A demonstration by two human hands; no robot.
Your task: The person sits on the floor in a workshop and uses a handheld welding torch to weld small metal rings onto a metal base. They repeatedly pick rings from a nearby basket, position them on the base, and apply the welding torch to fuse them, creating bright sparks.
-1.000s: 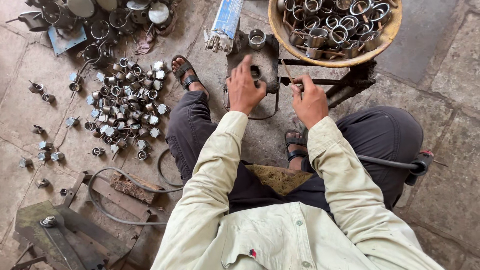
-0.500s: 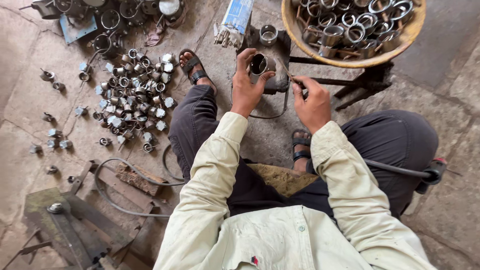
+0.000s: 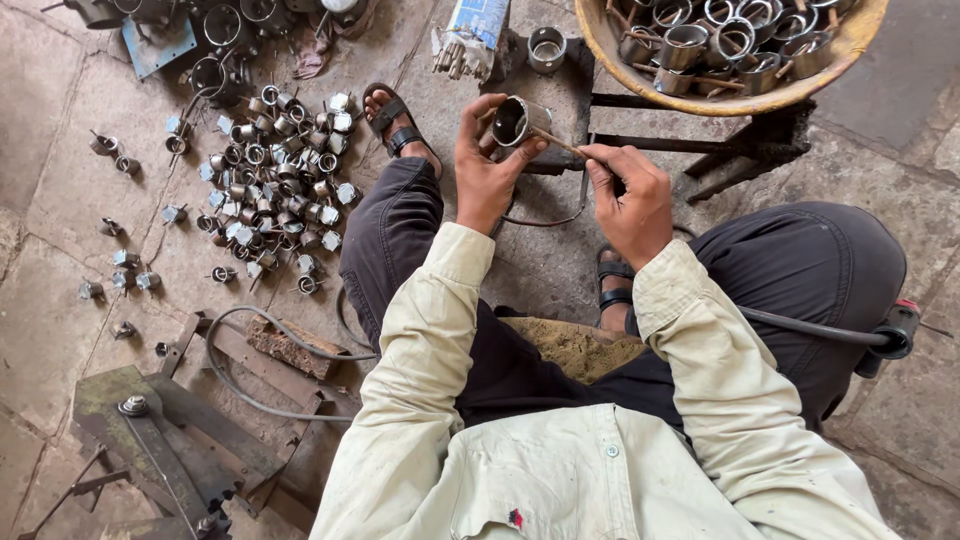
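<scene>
From the head view, the left hand (image 3: 487,170) is curled tight round a short metal ring (image 3: 520,121), holding it up over the stone floor (image 3: 60,200) in front of the knees with its open mouth tipped toward us. The right hand (image 3: 630,195) is pinched closed on a thin rod (image 3: 560,143) whose tip touches the ring's rim, and there's a basket (image 3: 800,95) of similar rings just beyond, with a scatter of small metal fittings (image 3: 270,190) lying off to the left.
</scene>
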